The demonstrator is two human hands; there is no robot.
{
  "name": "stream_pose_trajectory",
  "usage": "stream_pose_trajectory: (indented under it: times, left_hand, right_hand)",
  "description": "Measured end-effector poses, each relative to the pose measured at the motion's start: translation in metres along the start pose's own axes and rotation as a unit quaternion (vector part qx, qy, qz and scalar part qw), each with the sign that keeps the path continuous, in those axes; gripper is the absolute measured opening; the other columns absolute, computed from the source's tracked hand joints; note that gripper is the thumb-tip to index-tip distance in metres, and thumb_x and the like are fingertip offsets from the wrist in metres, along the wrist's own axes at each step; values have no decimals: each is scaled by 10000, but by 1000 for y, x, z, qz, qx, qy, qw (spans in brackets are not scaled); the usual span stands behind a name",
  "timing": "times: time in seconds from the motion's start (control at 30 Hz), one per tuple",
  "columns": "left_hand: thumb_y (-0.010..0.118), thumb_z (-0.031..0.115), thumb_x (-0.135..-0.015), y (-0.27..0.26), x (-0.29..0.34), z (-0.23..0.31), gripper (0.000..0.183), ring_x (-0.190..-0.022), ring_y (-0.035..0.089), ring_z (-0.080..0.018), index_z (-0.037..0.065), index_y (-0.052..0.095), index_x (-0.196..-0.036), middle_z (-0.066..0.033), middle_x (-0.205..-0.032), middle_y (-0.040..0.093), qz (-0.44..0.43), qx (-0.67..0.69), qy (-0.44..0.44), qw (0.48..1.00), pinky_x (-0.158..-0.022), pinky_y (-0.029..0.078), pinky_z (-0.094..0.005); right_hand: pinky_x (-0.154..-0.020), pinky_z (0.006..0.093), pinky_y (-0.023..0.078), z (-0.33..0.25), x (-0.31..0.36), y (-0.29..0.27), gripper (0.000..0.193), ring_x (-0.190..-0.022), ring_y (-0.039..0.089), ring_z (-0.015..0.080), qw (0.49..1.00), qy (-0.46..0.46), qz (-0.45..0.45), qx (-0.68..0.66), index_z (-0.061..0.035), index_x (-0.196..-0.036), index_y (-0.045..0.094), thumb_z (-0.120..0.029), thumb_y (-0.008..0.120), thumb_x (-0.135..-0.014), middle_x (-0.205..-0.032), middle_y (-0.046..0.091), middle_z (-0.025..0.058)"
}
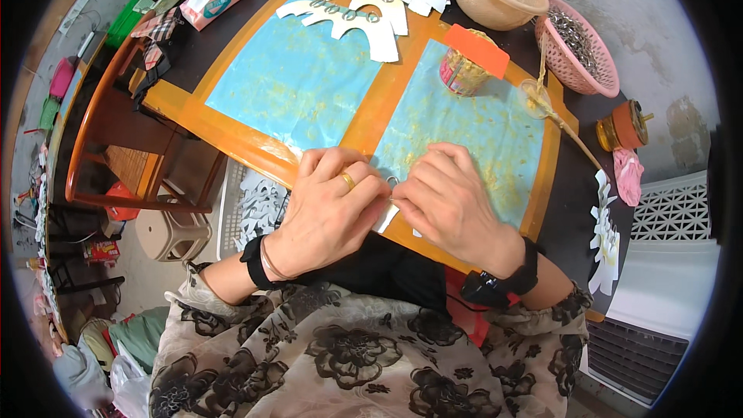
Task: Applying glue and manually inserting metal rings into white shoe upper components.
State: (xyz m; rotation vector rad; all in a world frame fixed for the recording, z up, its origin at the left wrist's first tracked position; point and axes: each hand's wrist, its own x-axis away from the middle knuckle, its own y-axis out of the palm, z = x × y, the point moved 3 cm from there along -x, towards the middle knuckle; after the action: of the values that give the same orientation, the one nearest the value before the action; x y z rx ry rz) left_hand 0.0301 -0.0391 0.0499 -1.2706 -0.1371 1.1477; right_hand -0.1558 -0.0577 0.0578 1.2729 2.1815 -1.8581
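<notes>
Close together at the near edge of the table, my two hands work on one small white strip (386,219) with a metal ring (392,182) at its upper end. My left hand (329,205), wearing a gold ring, pinches it from the left with curled fingers. From the other side my right hand (455,205) grips it, fingers bent and partly hiding it. Under the hands lies a blue sheet (422,116) bordered with orange tape and smeared with yellow. Farther off are joined white pieces (340,22) with metal rings along them.
A glue-smeared cup (463,77) with an orange card stands beyond my right hand. Behind it are a beige basket (495,11) and a pink basket (569,77) of metal parts. A stick (573,139) lies at right. A wooden chair (97,139) and stool (172,234) stand left.
</notes>
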Motion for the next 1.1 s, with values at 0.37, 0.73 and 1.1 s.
stream_pose_trajectory:
  times: [0.37,0.73,1.1]
  left_hand:
    - [805,72,-776,2,8,0,276,-1190,639,-224,135,661,-1003,8,-1086,676,-34,-55,36,997,-967,420,-409]
    - [799,79,-788,-4,6,-7,226,-1237,628,-246,129,677,-972,39,-1081,696,-43,2,54,998,-960,424,-434]
    - [794,79,-744,-11,5,-10,225,-1249,629,-268,130,755,-960,41,-1104,732,-61,29,57,996,-1014,433,-477]
  right_hand:
    - [-1102,505,457,-20,0,0,82,-904,608,224,994,-60,-13,95,-62,-831,623,-94,680,-782,-823,553,52]
    - [-1110,506,457,-34,4,6,77,-823,587,234,975,-113,-56,185,-27,-791,674,-100,648,-789,-756,535,73]
    - [-1075,515,503,-30,4,2,106,-846,623,235,988,-96,-19,123,-12,-776,687,-90,656,-711,-744,555,82]
